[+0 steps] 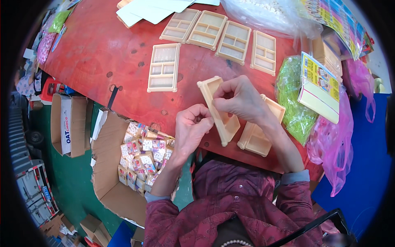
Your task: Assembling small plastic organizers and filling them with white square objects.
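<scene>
A cream plastic compartment tray [225, 126] is tilted on its side between my hands, near the front edge of the red table. My left hand [192, 128] is closed at its left edge, thumb and forefinger pinched on it. Over the tray's open side, my right hand [239, 98] has thumb and fingers pinched together; whatever they hold, if anything, is hidden. Another cream tray [256, 140] lies under my right forearm, partly covered by it. Farther off, several similar divided trays lie flat, among them one at the left [163, 68] and one at the right [263, 52].
A cardboard box [108, 173] full of small packets [144, 158] stands below the table's left edge. On the right lie a bag of green strands [293, 96], printed cards [320, 82] and a pink plastic bag [332, 144]. Clear plastic [267, 18] lies at the back.
</scene>
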Demonstrator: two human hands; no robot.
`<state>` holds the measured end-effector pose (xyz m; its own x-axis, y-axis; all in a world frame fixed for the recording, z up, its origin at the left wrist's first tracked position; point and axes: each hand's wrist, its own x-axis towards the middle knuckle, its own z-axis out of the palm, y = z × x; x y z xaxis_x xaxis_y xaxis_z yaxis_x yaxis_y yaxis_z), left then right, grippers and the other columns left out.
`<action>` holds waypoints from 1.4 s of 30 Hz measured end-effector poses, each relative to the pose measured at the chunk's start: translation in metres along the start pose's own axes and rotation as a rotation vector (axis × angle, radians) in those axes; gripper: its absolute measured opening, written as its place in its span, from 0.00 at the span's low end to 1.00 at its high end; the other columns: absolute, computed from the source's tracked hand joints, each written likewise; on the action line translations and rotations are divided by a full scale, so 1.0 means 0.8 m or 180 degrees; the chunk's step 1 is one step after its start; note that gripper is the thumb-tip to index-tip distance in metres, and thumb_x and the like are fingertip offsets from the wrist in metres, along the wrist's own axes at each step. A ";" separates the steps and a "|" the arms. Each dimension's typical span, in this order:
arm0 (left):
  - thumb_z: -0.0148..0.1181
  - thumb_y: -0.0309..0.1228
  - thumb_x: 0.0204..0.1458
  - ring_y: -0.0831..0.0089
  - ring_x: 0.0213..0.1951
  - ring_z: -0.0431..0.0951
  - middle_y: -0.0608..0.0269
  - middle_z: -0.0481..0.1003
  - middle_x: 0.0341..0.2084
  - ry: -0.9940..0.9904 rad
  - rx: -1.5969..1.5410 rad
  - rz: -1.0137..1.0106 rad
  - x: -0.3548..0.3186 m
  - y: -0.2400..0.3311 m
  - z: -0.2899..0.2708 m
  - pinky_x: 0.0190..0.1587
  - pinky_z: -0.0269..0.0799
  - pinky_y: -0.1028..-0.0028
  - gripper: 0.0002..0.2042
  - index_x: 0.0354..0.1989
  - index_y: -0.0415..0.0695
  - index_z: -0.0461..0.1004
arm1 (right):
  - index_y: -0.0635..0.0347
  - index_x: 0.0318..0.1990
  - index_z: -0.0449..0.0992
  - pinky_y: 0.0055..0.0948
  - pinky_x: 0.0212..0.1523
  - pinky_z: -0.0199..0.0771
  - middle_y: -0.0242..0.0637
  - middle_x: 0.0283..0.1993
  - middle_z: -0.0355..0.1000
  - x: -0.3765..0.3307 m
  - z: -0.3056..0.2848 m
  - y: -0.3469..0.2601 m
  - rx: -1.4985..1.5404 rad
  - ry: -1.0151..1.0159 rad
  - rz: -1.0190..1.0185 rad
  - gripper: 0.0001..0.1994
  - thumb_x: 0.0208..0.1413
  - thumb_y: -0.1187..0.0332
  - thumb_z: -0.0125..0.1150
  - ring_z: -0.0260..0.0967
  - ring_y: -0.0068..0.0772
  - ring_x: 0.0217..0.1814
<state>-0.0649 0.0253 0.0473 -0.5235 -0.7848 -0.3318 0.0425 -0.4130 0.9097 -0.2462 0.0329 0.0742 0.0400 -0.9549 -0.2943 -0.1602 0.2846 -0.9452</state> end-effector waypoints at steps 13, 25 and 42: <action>0.58 0.25 0.49 0.89 0.18 0.66 0.72 0.71 0.17 -0.0018 0.0240 -0.0049 0.021 -0.001 -0.045 0.20 0.57 0.87 0.03 0.26 0.41 0.74 | 0.65 0.21 0.75 0.17 0.18 0.63 0.26 0.18 0.67 -0.004 -0.034 -0.023 -0.0423 0.0489 0.0486 0.07 0.43 0.70 0.59 0.63 0.13 0.19; 0.59 0.27 0.52 0.46 0.56 0.63 0.42 0.64 0.55 0.1254 0.3698 0.1995 0.059 0.006 -0.027 0.56 0.60 0.53 0.20 0.53 0.33 0.67 | 0.70 0.28 0.75 0.31 0.31 0.69 0.43 0.24 0.69 0.017 -0.014 0.041 -0.1706 0.1415 -0.0514 0.08 0.47 0.70 0.61 0.70 0.33 0.28; 0.58 0.34 0.55 0.45 0.65 0.56 0.44 0.56 0.64 0.0357 0.4714 0.2017 0.099 0.018 -0.108 0.61 0.48 0.36 0.25 0.59 0.38 0.64 | 0.69 0.34 0.69 0.44 0.43 0.68 0.51 0.37 0.66 0.030 0.018 0.033 -0.2630 0.0340 -0.1223 0.11 0.40 0.85 0.50 0.65 0.55 0.45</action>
<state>-0.0320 -0.0829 0.0129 -0.6779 -0.7025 0.2168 -0.6352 0.7081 0.3084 -0.2355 0.0188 0.0399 0.1515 -0.9858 0.0729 -0.8107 -0.1661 -0.5615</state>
